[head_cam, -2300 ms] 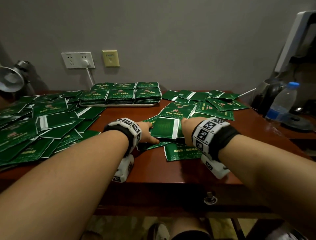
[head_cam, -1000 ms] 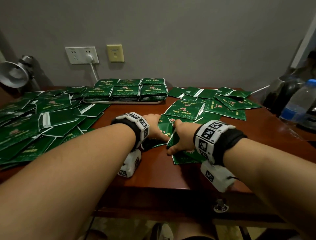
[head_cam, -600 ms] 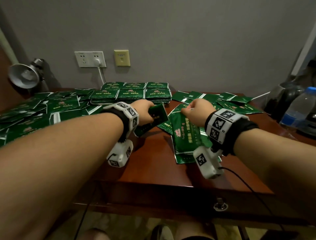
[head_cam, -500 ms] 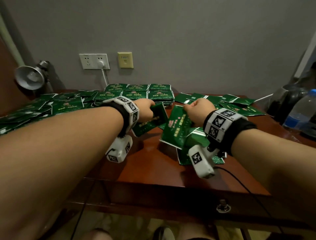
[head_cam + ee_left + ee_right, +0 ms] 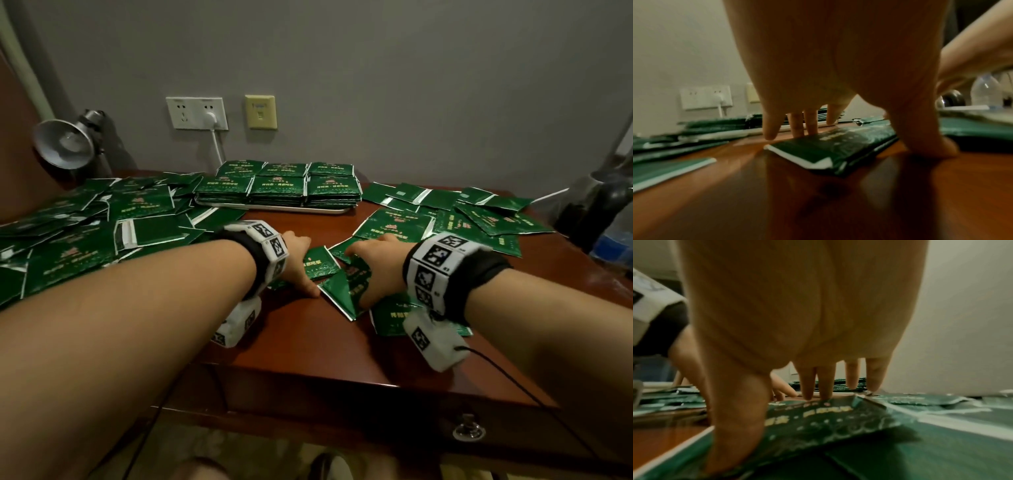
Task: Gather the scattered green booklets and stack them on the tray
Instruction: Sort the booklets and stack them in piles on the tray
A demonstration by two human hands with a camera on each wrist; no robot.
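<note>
Head view: we are spreading our left hand (image 5: 301,263) over one glossy green booklet (image 5: 320,263) and our right hand (image 5: 378,265) over another (image 5: 346,291) on the wooden counter (image 5: 308,339); stacked booklets (image 5: 277,186) are sitting on the pale tray (image 5: 329,209) behind.

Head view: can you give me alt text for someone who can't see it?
Two bare hands, the left hand and the right hand, press down on loose green paper booklets at the middle of a reddish-brown wooden desk. Behind them a pale flat tray holds neat booklet stacks, with more booklets scattered at either side.
</note>
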